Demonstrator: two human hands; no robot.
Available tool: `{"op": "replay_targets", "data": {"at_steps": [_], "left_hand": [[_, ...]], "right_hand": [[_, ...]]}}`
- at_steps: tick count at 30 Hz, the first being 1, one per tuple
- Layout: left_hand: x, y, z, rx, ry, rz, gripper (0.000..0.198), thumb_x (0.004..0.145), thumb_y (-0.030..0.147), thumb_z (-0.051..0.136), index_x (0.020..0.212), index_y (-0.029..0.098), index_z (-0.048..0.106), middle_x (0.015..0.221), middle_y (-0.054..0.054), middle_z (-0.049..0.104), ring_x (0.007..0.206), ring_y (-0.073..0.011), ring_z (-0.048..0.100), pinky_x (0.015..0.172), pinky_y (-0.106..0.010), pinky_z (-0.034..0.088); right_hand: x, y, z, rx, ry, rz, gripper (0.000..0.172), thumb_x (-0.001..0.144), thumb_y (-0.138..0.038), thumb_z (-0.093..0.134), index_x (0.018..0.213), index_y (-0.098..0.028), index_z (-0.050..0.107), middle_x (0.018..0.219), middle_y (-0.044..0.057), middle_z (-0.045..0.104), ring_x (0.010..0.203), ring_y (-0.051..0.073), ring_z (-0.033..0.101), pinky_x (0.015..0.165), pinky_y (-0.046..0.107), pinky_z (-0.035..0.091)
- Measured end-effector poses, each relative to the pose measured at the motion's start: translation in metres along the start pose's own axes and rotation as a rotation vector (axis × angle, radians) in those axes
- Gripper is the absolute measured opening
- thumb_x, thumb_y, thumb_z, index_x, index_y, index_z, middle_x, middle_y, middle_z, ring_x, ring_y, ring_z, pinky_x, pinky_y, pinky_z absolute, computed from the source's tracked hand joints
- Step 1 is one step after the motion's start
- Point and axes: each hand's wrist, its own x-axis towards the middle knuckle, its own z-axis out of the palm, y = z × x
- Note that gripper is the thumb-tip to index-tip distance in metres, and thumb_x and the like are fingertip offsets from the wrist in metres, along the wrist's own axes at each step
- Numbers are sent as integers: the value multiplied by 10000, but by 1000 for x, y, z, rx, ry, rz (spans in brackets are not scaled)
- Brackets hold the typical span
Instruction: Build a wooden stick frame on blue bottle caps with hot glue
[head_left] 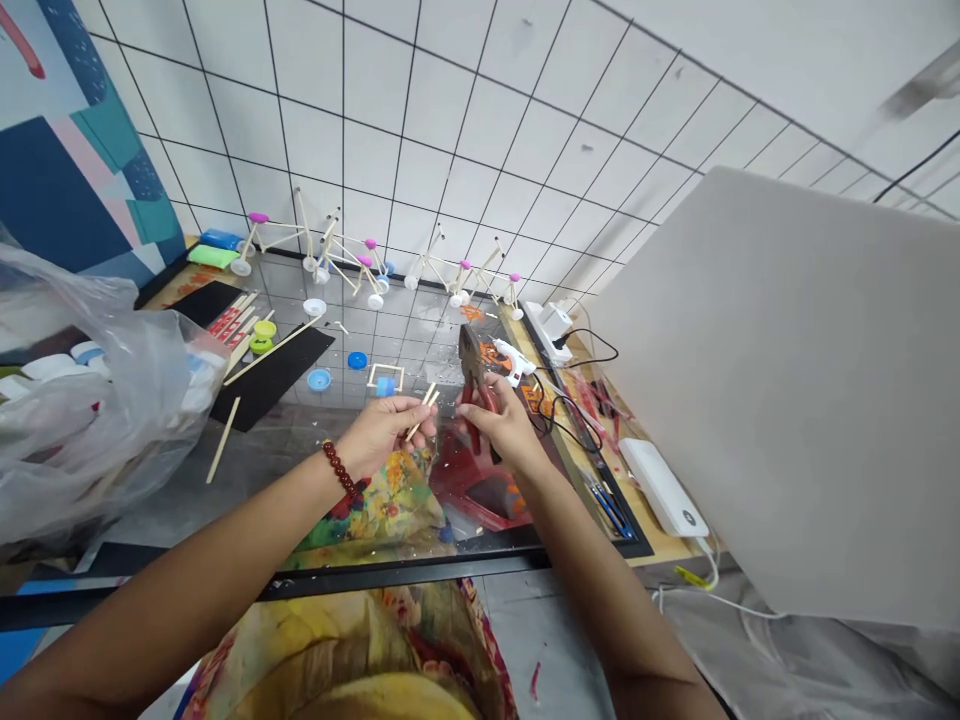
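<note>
Wooden sticks (430,403), red-handled pliers (472,362).
My left hand (390,425) is pinching the sticks; my right hand (506,418) is gripping the pliers.

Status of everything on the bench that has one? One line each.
Left hand: closed on short sticks
Right hand: gripping pliers
Short sticks: held bunched
Pliers: raised head-up; jaw gap unclear
Glue gun: set down, unheld; power unclear
Power strip: plugs inserted
Stick models: standing near tiled wall
Clear bag: holding caps; tied or not, unclear
Dark blue cap: lying loose
</note>
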Motion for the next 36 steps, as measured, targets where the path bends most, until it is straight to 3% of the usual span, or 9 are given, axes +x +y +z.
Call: {"op": "replay_targets", "data": {"at_steps": [3,6,12,17,23,26,30,32,36], "left_hand": [[0,0,-1,77,-8,7,373,625,420,858,750,109,692,626,-27,653,453,-54,501,405,-157,313],[0,-1,-1,169,-15,21,334,649,418,828,734,120,701,619,-25,653,440,-44,447,405,-161,258],[4,-8,0,379,175,243,122,674,278,778,646,166,739,583,-18,661,515,-94,505,486,-192,360],[0,-8,4,350,323,262,114,618,240,823,687,175,759,599,-16,690,499,-116,542,501,-221,405],[-5,-1,7,457,308,350,121,631,219,827,612,162,723,644,-35,711,595,-136,607,555,-218,438],[-3,-2,6,361,320,352,226,602,211,852,787,155,735,618,-6,686,549,-121,593,525,-210,437],[0,-7,5,87,306,306,806,543,255,906,1269,162,567,602,47,655,463,-112,560,459,-210,433],[0,-7,6,-28,302,270,834,513,263,925,1256,158,562,583,56,635,471,-106,564,462,-200,432],[-2,-8,8,-86,185,191,491,526,329,924,915,127,703,617,-10,677,543,-102,598,520,-200,445]], "right_hand": [[10,-4,19,149,14,-33,551,640,-353,813,1069,-268,479,849,-46,647,544,108,529,497,251,449],[14,6,26,202,38,-84,466,669,-348,810,1020,-258,517,843,-46,650,538,92,507,485,231,437],[7,24,17,177,-43,-51,361,691,-319,816,907,-249,535,771,-64,650,514,94,532,480,228,438],[6,25,16,246,-80,0,388,663,-338,843,891,-248,541,749,-63,655,528,102,547,483,228,455],[4,26,21,299,-136,46,379,654,-327,852,894,-232,574,771,-44,678,622,128,611,527,240,513],[3,26,24,344,-119,61,425,606,-273,876,905,-228,578,749,-54,683,588,115,605,540,238,518],[-1,23,27,431,-62,97,444,597,-258,875,913,-236,564,762,-58,685,572,113,612,555,249,532],[-3,21,29,441,-45,83,433,601,-251,872,903,-237,562,768,-56,685,579,117,620,569,255,544],[-5,22,32,474,-28,64,462,602,-236,874,951,-246,571,777,-58,697,591,115,638,597,251,564]]}}
